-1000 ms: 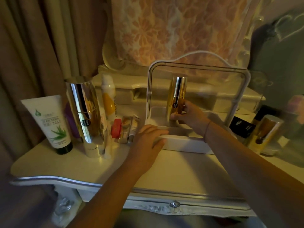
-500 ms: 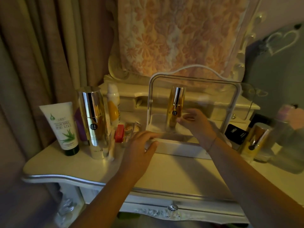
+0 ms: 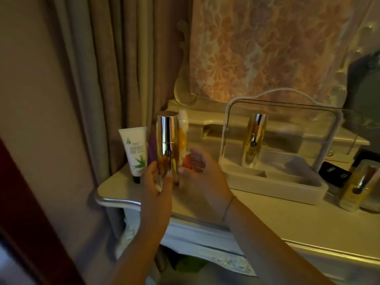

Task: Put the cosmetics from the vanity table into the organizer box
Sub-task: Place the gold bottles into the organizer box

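The white organizer box [image 3: 275, 189] sits on the vanity table [image 3: 265, 221] with its clear lid [image 3: 232, 128] raised. One gold bottle [image 3: 254, 138] stands inside it at the back left. Left of the box, a taller gold bottle [image 3: 167, 138] stands on the table, and my left hand [image 3: 157, 186] wraps its lower part. My right hand [image 3: 200, 175] is at the bottle's right side with fingers spread and blurred, thumb near the base. A small red item [image 3: 187, 161] peeks out behind that hand.
A white aloe tube [image 3: 136, 150], a purple object [image 3: 152, 147] and a white-and-orange bottle [image 3: 183, 130] stand by the curtain at the left. Right of the box are a black compact [image 3: 334, 174] and another gold bottle [image 3: 358, 187]. A cloth-covered mirror rises behind.
My right hand has let go of the gold bottle in the box and moved left. My left hand has left the box's front edge and closed around the tall gold bottle. The view has swung left.
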The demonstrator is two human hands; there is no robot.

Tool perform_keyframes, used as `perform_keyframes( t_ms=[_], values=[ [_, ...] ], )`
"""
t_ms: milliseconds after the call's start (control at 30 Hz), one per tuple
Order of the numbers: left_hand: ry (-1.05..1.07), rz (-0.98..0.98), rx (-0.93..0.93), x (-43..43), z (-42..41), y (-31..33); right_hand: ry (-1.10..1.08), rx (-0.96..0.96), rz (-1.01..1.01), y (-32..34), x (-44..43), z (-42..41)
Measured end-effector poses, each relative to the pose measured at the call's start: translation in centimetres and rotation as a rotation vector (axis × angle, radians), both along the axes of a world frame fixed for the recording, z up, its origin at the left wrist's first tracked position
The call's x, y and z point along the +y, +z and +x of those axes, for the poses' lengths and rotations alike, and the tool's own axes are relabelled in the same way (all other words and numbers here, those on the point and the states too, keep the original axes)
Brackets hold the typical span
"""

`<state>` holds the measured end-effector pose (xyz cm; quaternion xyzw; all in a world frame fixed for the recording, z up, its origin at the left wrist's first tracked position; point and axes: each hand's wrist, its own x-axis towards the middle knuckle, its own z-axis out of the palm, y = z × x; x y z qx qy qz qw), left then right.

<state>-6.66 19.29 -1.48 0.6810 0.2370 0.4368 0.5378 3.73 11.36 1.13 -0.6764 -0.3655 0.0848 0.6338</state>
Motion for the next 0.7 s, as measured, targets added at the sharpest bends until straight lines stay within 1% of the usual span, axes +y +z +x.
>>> perform_keyframes(
  t_ms=[100,233,333,567,700],
  values=[
    [-0.078,-0.001,0.048,0.5,-0.1,0.1,0.027,-0.036,-0.050,0.3,2.1,-0.3],
    [-0.078,0.039,0.078,1.0,-0.5,0.0,0.050,-0.089,-0.093,0.5,3.0,-0.9],
    [-0.093,0.037,0.058,1.1,-1.1,0.0,0.050,-0.111,-0.089,0.5,2.5,-1.1],
    [-0.178,0.171,-0.079,-1.6,-1.2,2.4,0.002,-0.124,0.006,2.4,-2.9,-0.8],
    [-0.277,0.193,-0.068,-4.0,1.4,3.1,-0.085,-0.156,0.054,4.2,-7.7,1.5]
  ],
)
